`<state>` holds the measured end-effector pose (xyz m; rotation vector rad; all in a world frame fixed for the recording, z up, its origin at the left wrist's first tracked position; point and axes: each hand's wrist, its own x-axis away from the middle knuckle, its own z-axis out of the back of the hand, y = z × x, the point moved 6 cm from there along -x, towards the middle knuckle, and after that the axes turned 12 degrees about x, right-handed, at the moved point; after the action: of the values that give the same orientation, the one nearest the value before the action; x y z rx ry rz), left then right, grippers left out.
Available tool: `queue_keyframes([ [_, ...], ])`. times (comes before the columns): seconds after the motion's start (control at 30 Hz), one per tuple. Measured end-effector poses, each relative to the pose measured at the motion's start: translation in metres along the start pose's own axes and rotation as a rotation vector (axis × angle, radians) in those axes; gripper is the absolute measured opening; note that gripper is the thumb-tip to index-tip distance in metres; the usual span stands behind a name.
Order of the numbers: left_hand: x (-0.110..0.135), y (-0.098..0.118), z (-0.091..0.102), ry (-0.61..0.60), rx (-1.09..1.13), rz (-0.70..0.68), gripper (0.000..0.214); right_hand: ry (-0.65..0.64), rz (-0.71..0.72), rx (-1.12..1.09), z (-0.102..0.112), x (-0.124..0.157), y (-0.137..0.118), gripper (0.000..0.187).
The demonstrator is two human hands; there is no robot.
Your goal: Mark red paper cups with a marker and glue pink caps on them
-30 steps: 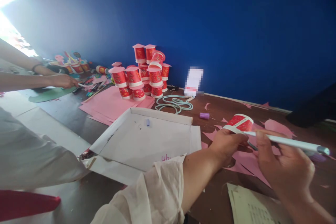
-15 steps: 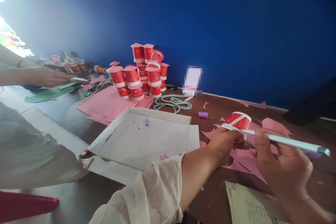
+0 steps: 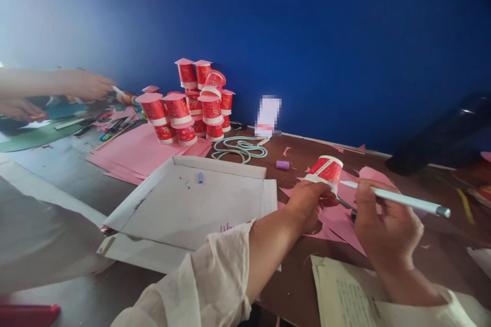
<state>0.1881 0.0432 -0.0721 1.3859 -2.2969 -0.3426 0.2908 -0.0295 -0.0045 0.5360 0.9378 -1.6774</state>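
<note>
My left hand (image 3: 307, 204) is closed on a red and white paper cup (image 3: 326, 169), which lies tipped over the pink paper. In my right hand (image 3: 385, 219) is a white marker pen (image 3: 410, 201), its tip touching or very near the side of the cup. Cut sheets of pink paper (image 3: 337, 230) lie beneath both hands. A dark-handled tool, partly hidden, pokes out between the cup and my right hand. To the left of the cup lies a purple pen cap (image 3: 283, 164).
A white cardboard tray (image 3: 215, 209) holds a small lilac cap. Behind it stand stacked red cups (image 3: 178, 108) with pink paper tops, beside pink sheets (image 3: 126, 150). A pale blue cable (image 3: 241, 148), a dark bottle (image 3: 437, 135) and printed pages (image 3: 337, 291) lie around. A co-worker's hands (image 3: 82, 84) are at left.
The view has turned a little to the right, so things sit further left. The cup and pen stay in my hands. The co-worker's hand has moved, and a second hand now shows.
</note>
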Motion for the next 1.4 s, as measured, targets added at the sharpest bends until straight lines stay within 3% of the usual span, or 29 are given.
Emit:
queue_keyframes([
  [0.63, 0.0026, -0.0004, -0.0052, -0.087, -0.1, 0.005, 0.012, -0.026, 0.088, -0.07, -0.0051, 0.0028, -0.0037, 0.028],
  [1.1, 0.006, 0.0012, -0.0055, -0.052, -0.158, 0.027, 0.012, -0.002, 0.161, -0.056, -0.0058, 0.0024, -0.0038, 0.026],
  [1.4, 0.0045, 0.0003, -0.0054, -0.068, -0.145, 0.01, 0.009, -0.006, 0.122, -0.063, -0.004, 0.0012, -0.0039, 0.029],
])
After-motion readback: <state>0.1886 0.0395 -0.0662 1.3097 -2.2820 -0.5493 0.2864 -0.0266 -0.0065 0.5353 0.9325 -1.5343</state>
